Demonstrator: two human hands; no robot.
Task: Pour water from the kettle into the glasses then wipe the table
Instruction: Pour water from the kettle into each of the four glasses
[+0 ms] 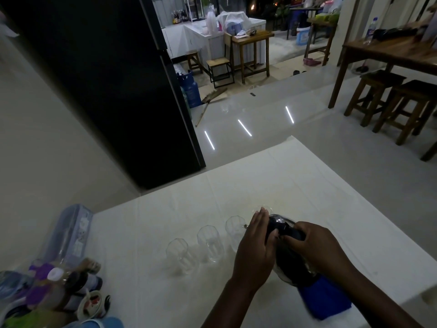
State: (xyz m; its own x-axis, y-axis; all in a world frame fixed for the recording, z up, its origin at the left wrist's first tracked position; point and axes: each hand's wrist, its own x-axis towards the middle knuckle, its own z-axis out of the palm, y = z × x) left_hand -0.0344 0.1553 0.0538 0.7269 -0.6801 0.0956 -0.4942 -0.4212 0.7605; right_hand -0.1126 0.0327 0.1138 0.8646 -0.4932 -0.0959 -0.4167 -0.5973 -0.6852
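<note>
Gripping the kettle (287,254) from both sides, the person is holding it tilted over the white table (165,292), its top leaning away toward the far glass (263,209), whose rim is peeking out just beyond the fingertips. The left hand (256,247) is lying flat and open-fingered against the kettle's dark lid end, pressing rather than curling round it, while the right hand (314,247) is wrapping closed around the handle side. Three more glasses are standing in a diagonal row to the left: the nearest glass (177,255), the middle glass (209,243) and the third glass (234,229), which is sitting just beside the left hand; all three are looking clear and empty, though the dim light is making that hard to confirm. A blue cloth (325,300) is lying on the table under the kettle's base and the right forearm. At the lower left, a cluster of bottles (59,282) with purple and white caps is crowding the table corner, and their labels are too blurred to read. Behind them a pale translucent box (71,233) is carrying printed patches, also unreadable. A tall black refrigerator (106,91) is standing beyond the table.
</note>
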